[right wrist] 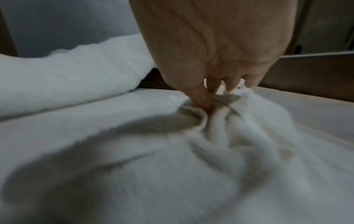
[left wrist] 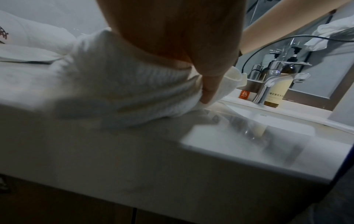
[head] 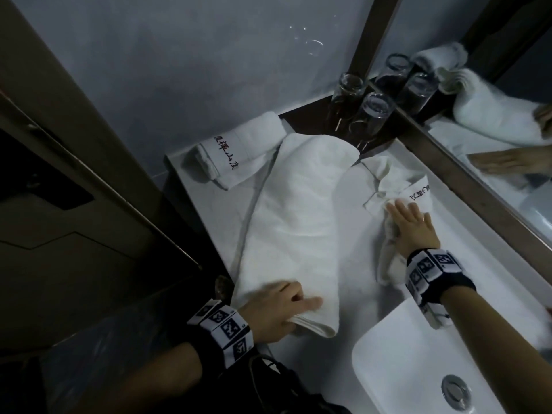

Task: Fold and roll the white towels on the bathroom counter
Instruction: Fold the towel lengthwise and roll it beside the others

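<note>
A long white towel [head: 292,219], folded lengthwise, lies along the white counter [head: 355,264]. My left hand [head: 283,306] grips its near end at the counter's front edge, fingers on top and thumb [left wrist: 206,91] tucked into the fold. Further right lies a small crumpled white towel [head: 388,180] with dark embroidered characters, beside the mirror. My right hand [head: 409,225] presses down on it with spread, straight fingers [right wrist: 203,97], and the cloth bunches under the palm. A rolled towel [head: 239,147] with embroidery lies at the back left.
Upturned drinking glasses [head: 370,115] stand in the back corner. The white sink basin [head: 418,369] is at the near right, with a chrome faucet [left wrist: 272,78] and a soap bottle [left wrist: 275,91] behind it. A mirror [head: 493,150] runs along the right.
</note>
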Demonstrator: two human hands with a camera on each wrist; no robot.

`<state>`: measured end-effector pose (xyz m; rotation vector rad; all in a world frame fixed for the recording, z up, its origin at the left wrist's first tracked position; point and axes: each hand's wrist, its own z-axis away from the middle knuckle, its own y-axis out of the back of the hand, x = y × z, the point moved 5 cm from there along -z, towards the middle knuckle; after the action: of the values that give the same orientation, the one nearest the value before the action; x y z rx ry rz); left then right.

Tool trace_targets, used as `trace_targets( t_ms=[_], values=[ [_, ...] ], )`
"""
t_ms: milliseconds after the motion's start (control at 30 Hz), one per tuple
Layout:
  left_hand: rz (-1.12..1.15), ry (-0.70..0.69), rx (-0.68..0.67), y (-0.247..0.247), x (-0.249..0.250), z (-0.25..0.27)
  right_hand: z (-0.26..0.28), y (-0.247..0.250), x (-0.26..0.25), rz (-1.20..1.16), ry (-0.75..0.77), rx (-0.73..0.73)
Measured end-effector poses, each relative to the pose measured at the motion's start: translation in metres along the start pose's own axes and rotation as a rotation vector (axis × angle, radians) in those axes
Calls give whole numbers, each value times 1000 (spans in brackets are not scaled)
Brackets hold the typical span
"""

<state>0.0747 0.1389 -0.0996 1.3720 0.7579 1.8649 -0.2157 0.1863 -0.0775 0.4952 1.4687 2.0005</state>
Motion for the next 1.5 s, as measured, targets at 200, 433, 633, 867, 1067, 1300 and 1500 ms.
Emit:
trace_targets(
  t_ms=[200, 433, 633, 867, 1067, 1300, 1500],
  values=[
    [250, -11, -33, 2, -3, -1, 17, 4, -88, -488, 217, 162],
    [249, 183, 406, 78, -49, -22, 17, -23, -112, -928, -161, 13],
    [-152, 329, 83, 55, -71, -32, 10, -23, -96, -994, -115, 23],
    [-300, 368, 173, 10, -44, -23, -5, -21, -64, -981, -161, -178],
    [-340, 377, 276, 13, -28, -18, -24, 5, -91, -1409, -213, -216],
    [-326, 226, 425, 12, -28, -19, -31, 59, -143, -1508, 188, -26],
    [-256, 265, 365, 38, -47, -30, -56, 56, -130, -917, -80, 205]
  ],
)
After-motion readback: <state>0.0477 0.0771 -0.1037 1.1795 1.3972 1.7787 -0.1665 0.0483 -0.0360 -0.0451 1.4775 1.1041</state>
